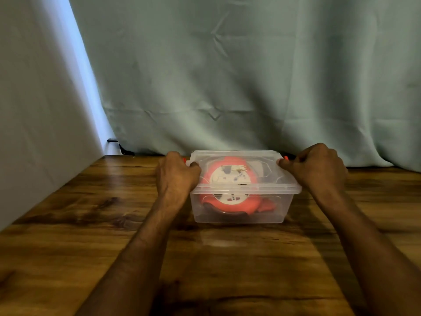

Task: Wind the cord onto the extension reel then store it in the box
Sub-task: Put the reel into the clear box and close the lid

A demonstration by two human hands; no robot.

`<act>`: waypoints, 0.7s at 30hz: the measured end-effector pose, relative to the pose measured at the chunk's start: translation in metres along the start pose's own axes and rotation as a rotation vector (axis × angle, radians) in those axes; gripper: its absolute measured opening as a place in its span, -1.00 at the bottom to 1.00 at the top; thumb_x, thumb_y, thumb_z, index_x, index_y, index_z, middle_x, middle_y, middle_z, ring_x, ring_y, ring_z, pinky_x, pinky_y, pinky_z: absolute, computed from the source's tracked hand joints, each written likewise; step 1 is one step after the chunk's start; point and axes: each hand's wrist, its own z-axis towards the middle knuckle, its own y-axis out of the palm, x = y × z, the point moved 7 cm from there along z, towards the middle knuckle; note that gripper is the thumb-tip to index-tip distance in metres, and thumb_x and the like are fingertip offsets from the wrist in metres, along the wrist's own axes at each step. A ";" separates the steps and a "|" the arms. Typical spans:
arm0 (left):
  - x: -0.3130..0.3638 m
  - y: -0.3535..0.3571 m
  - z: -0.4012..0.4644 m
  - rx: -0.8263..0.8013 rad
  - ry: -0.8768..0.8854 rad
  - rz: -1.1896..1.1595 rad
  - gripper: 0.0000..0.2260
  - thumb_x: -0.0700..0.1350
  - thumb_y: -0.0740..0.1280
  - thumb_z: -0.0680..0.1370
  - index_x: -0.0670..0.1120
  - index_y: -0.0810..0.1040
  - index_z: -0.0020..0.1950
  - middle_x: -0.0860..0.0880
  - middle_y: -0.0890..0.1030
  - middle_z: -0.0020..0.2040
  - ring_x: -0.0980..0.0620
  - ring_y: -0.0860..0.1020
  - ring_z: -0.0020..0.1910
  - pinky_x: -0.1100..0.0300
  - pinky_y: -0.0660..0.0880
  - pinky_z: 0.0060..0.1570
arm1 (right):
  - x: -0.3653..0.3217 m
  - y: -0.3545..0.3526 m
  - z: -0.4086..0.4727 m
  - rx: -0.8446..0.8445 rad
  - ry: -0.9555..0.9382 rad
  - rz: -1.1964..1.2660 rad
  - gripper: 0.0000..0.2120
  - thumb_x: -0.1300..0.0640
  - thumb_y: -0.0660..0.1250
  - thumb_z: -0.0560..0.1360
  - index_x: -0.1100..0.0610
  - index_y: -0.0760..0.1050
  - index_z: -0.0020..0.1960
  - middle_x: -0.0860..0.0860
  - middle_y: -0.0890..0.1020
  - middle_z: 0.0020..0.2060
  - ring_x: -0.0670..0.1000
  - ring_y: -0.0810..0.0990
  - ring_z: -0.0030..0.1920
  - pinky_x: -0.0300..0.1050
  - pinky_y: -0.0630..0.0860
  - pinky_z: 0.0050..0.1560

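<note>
A clear plastic box (239,215) stands on the wooden table, with its clear lid (241,156) lying on top. Inside it lies the orange extension reel (230,176) with a white socket face, seen through the lid and front wall. My left hand (175,174) grips the box's left end at the lid edge, where a small orange latch (185,160) shows. My right hand (319,167) grips the right end, beside another orange latch (286,158). The cord is not visible outside the box.
The wooden table (91,236) stretches toward me and to both sides. A pale green curtain (227,76) hangs right behind the box. A white panel (34,110) stands along the table's left edge, with a small black clamp (112,140) at the corner.
</note>
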 end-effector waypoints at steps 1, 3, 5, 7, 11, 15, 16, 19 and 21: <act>0.002 0.000 0.000 0.015 0.027 0.008 -0.81 -0.08 0.46 0.52 -0.22 0.69 -0.09 -0.16 0.70 -0.18 -0.08 0.57 -0.28 0.22 0.34 -0.38 | 0.000 0.000 0.000 -0.002 0.000 -0.006 -0.60 -0.22 0.56 0.41 0.14 0.72 -0.12 0.04 0.59 -0.34 0.05 0.54 -0.30 -0.15 0.36 -0.28; 0.005 -0.001 -0.003 0.032 0.064 0.012 -0.85 -0.13 0.45 0.52 -0.19 0.71 -0.16 -0.13 0.70 -0.24 -0.03 0.56 -0.36 0.25 0.34 -0.39 | 0.000 -0.001 -0.001 -0.002 0.002 -0.012 -0.59 -0.22 0.57 0.41 0.15 0.72 -0.11 0.05 0.61 -0.33 0.07 0.55 -0.29 -0.13 0.39 -0.26; 0.005 -0.001 -0.006 0.015 0.058 -0.020 -0.87 -0.15 0.45 0.55 -0.19 0.74 -0.07 -0.09 0.69 -0.23 -0.01 0.59 -0.34 0.26 0.40 -0.38 | -0.003 -0.004 -0.004 0.017 -0.025 -0.030 -0.64 -0.20 0.57 0.42 0.12 0.74 -0.08 0.07 0.67 -0.27 0.09 0.57 -0.26 -0.11 0.40 -0.23; 0.011 -0.007 -0.012 0.045 0.096 -0.023 -0.84 -0.14 0.42 0.58 -0.19 0.74 0.04 -0.13 0.74 -0.13 -0.09 0.66 -0.22 0.20 0.48 -0.23 | -0.013 -0.011 -0.009 0.087 -0.135 -0.082 -0.72 -0.13 0.56 0.45 0.05 0.74 0.01 0.08 0.74 -0.13 0.15 0.65 -0.15 -0.09 0.46 -0.19; 0.047 -0.035 -0.047 0.200 0.406 0.154 -0.81 -0.05 0.32 0.63 -0.04 0.73 0.08 -0.11 0.76 -0.06 -0.17 0.70 -0.09 0.13 0.47 -0.20 | -0.049 -0.030 -0.027 -0.034 -0.397 -0.153 -0.82 -0.11 0.47 0.51 -0.05 0.74 0.02 -0.03 0.74 -0.09 0.07 0.64 -0.13 -0.10 0.46 -0.16; 0.048 -0.010 -0.077 -0.081 0.510 0.464 -0.62 0.17 0.13 0.69 0.02 0.68 0.16 -0.02 0.72 -0.04 -0.06 0.61 -0.12 0.09 0.51 -0.08 | -0.065 -0.036 -0.062 -0.350 -0.564 -0.395 -0.75 -0.28 0.32 0.55 -0.23 0.69 0.09 -0.17 0.69 0.05 -0.02 0.62 0.02 -0.11 0.40 -0.14; 0.045 -0.009 -0.080 -0.105 0.514 0.469 -0.59 0.19 0.09 0.70 0.02 0.66 0.18 0.00 0.72 -0.04 -0.04 0.59 -0.14 0.10 0.51 -0.08 | -0.065 -0.038 -0.070 -0.359 -0.595 -0.429 -0.72 -0.29 0.27 0.57 -0.27 0.66 0.16 -0.18 0.68 0.10 -0.02 0.62 0.08 -0.10 0.42 -0.13; 0.042 -0.003 -0.070 -0.091 0.562 0.426 -0.61 0.16 0.06 0.71 0.03 0.62 0.21 0.02 0.71 0.05 0.01 0.64 -0.04 0.09 0.57 -0.02 | -0.062 -0.035 -0.072 -0.409 -0.598 -0.421 -0.67 -0.27 0.19 0.62 -0.33 0.55 0.33 -0.17 0.65 0.23 -0.03 0.60 0.21 -0.09 0.46 -0.01; 0.042 0.007 -0.058 -0.079 0.562 0.372 -0.63 0.12 0.09 0.71 0.01 0.61 0.27 -0.01 0.69 0.18 -0.02 0.63 0.13 0.06 0.55 0.10 | -0.059 -0.022 -0.060 -0.410 -0.587 -0.401 -0.66 -0.22 0.19 0.64 -0.32 0.51 0.38 -0.13 0.64 0.26 0.00 0.58 0.24 -0.08 0.44 0.03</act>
